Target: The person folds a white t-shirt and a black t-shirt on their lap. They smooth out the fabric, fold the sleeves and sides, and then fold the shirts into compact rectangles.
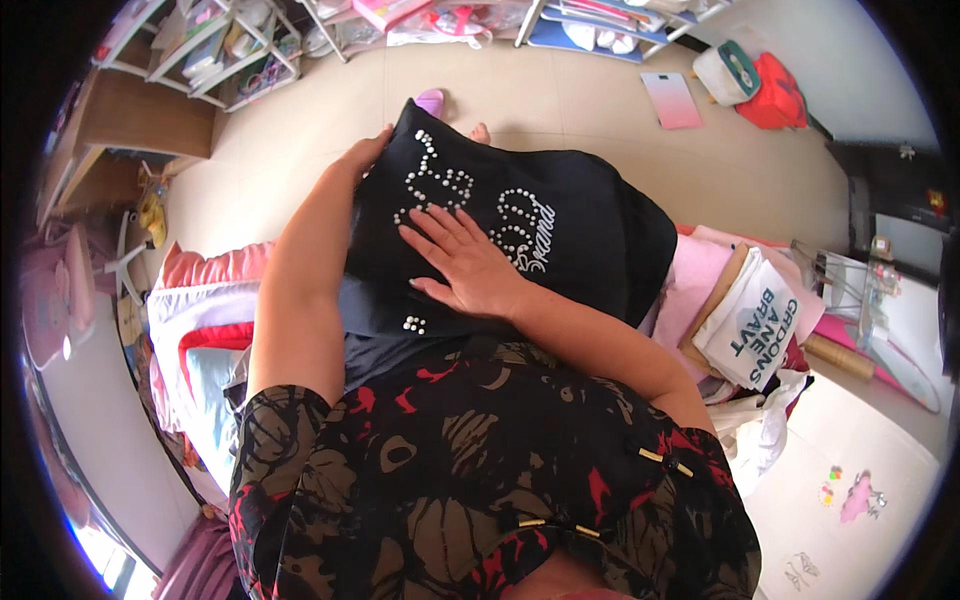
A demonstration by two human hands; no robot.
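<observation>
A black garment (570, 277) with pearl-like beads and light lettering lies spread across my lap. On its beaded front rests my right hand (472, 262), flat, palm down, with its fingers apart. My left hand (369, 150) is at the garment's far left edge, holding it from the side; its fingertips are mostly hidden by the cloth. The far left corner of the cloth stands up in a peak.
Piled clothes (217, 300) lie at my left. A folded white printed cloth (750, 319) tops another pile at my right. Beyond are a purple slipper (430, 102), a pink scale (672, 101), a red bag (776, 94) and white shelving (202, 52). A wooden cabinet (150, 112) stands left.
</observation>
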